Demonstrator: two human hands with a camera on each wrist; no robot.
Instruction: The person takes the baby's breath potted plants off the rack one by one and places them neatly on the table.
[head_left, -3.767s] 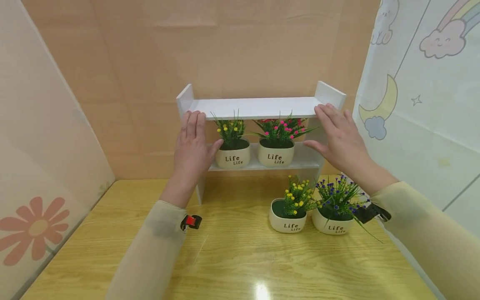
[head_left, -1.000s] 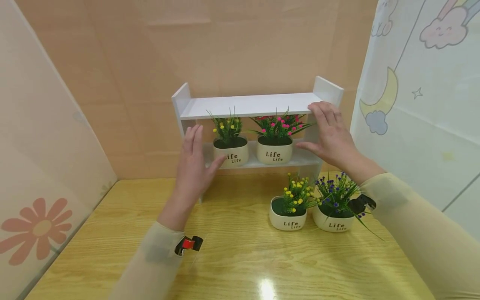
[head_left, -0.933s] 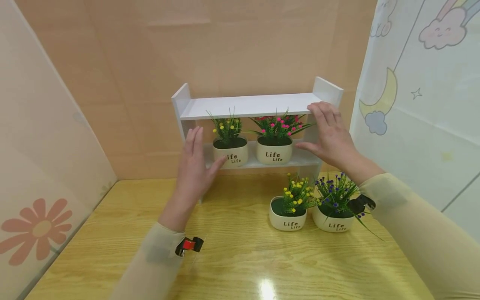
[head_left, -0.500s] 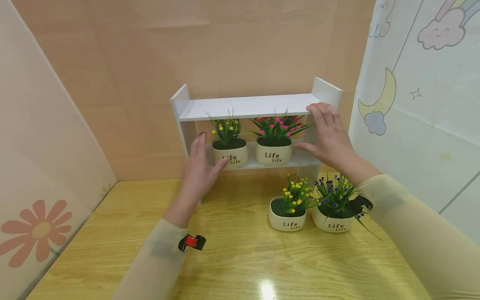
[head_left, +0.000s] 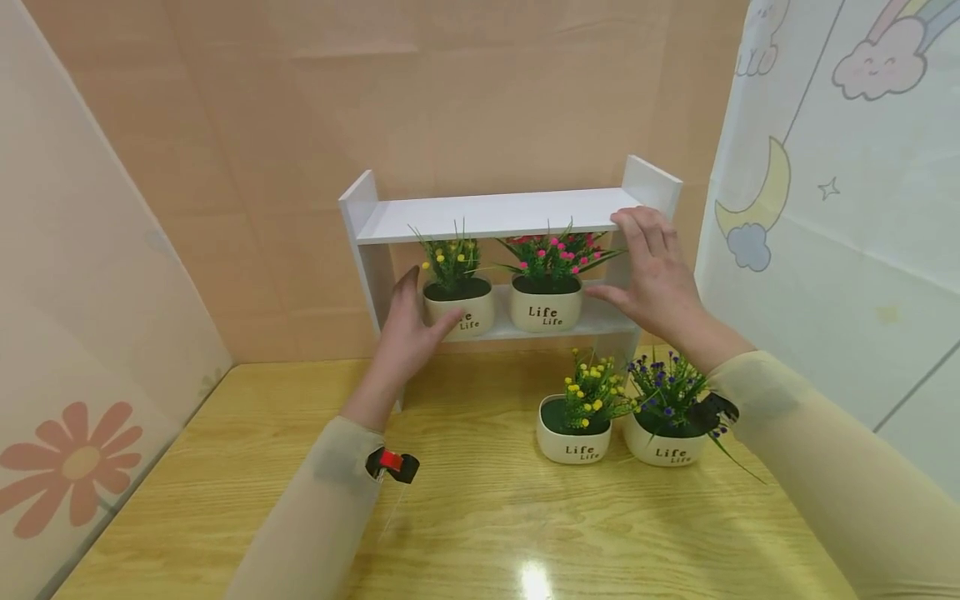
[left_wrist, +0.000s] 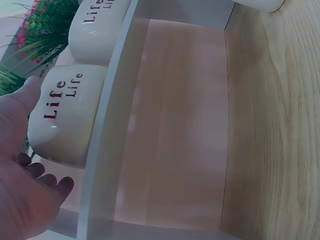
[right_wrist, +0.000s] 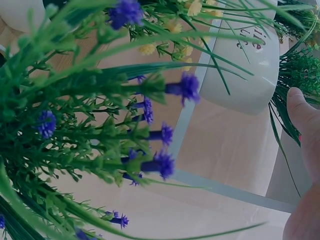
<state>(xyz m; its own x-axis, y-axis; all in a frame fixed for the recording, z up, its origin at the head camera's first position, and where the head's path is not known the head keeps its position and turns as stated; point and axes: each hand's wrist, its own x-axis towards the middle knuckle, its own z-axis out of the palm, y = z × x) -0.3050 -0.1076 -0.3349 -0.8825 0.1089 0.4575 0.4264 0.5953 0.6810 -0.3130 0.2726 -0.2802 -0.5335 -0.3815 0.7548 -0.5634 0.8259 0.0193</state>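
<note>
My left hand [head_left: 408,333] is at the left end of the middle shelf, thumb in front of a cream pot [head_left: 478,310] with yellow flowers and fingers beside its left side. In the left wrist view, its curved fingers [left_wrist: 36,171] show a gap to this pot's wall; whether the thumb touches is unclear. My right hand [head_left: 660,279] rests its fingertips on the right front of the white shelf rack [head_left: 487,215], thumb spread below the top board. Right of the first pot stands a cream pot [head_left: 546,315] with pink flowers. Both pots read "Life Life".
On the wooden table [head_left: 465,517], before the rack's right side, stand a pot with yellow flowers [head_left: 573,450] and a pot with purple flowers [head_left: 667,452]. Purple blooms [right_wrist: 162,162] crowd the right wrist view. An orange-beige backdrop [head_left: 262,167] hangs behind the rack.
My left hand has come off the top board's left front, moved down, then right to the yellow-flowered pot on the middle shelf. The right hand has stayed at the top board's right end.
</note>
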